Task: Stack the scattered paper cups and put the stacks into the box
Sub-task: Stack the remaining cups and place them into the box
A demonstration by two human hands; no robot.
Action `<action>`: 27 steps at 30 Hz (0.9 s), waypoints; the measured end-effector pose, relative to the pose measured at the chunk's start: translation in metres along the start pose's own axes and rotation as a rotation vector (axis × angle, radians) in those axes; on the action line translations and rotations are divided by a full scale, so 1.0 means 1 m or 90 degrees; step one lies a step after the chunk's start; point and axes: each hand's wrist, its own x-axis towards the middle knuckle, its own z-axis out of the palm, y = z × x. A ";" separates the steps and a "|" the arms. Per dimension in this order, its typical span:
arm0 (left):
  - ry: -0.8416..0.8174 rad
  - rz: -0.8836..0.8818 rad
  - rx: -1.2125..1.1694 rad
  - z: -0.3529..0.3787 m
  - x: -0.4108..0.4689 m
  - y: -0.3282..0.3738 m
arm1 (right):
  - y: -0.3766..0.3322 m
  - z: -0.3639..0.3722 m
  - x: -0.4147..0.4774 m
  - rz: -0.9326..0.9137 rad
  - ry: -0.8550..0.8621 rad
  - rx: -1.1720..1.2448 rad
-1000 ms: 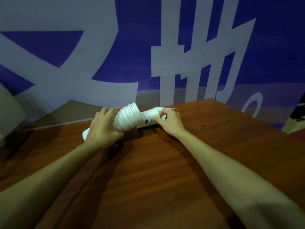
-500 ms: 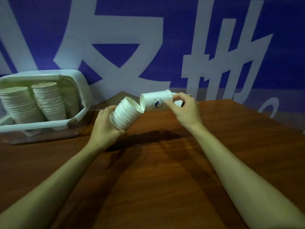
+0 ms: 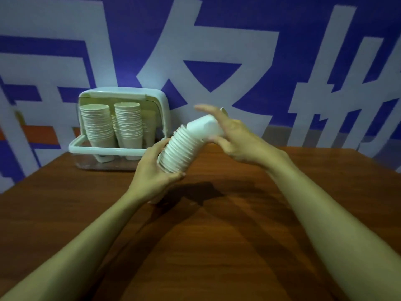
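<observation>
Paper cup now nests in the stack the left hand grips; the right hand clasps it.

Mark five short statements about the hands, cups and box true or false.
1. The left hand grips the stack. True.
2. The stack stands upright on the table. False: it is held tilted above it.
3. The box holds cup stacks. True.
4. The right hand lies flat on the table. False: it holds the top cup at the stack's upper end.
5. The box is right of the hands. False: it is at the back left.
</observation>
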 end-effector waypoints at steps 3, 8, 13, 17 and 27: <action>0.005 -0.039 -0.020 -0.010 0.003 -0.011 | -0.002 0.001 0.011 0.057 0.110 0.173; -0.061 -0.009 0.024 -0.020 -0.003 -0.013 | -0.010 -0.003 0.021 0.058 -0.004 0.210; -0.053 -0.020 -0.017 -0.024 -0.012 -0.008 | -0.030 0.031 0.022 0.059 0.038 0.242; -0.060 -0.024 -0.034 -0.035 -0.019 -0.003 | -0.046 0.066 0.018 0.091 0.155 0.294; -0.040 -0.052 -0.067 -0.090 -0.038 -0.019 | -0.097 0.098 0.039 0.128 0.108 0.472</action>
